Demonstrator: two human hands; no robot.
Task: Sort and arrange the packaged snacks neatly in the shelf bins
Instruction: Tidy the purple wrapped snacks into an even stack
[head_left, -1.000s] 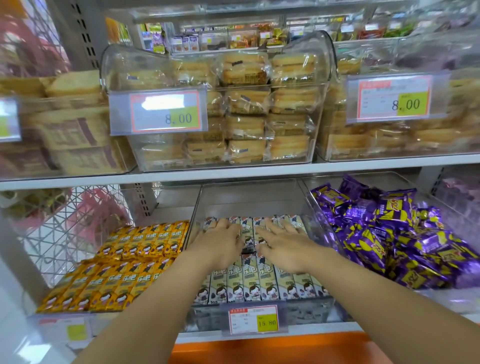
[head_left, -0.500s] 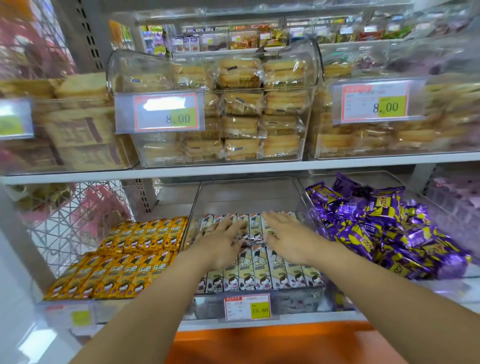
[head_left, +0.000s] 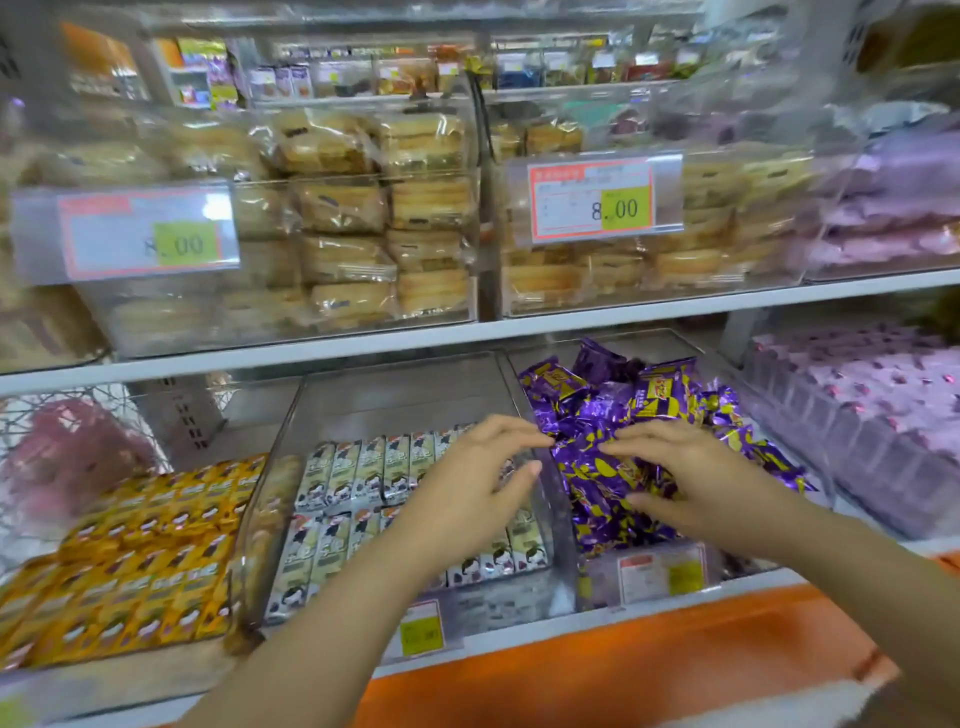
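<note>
Left hand (head_left: 467, 491) and right hand (head_left: 693, 475) — fingers loosely spread, gripping nothing — reach in at the purple snack packets (head_left: 649, 397).

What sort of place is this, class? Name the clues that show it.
Most likely a shop's snack aisle: price tags clipped to clear bins, and shelves stocked with wrapped snacks like the purple candies.

Above your right hand (head_left: 691, 478) a price tag (head_left: 605, 200) reads 8.00, and up and to the left of your left hand (head_left: 478, 488) hangs a blurred tag (head_left: 135, 234). A white shelf board (head_left: 467, 332) runs above both hands, an orange strip (head_left: 623, 649) lies below them, and wire mesh (head_left: 78, 441) stands far left.
</note>
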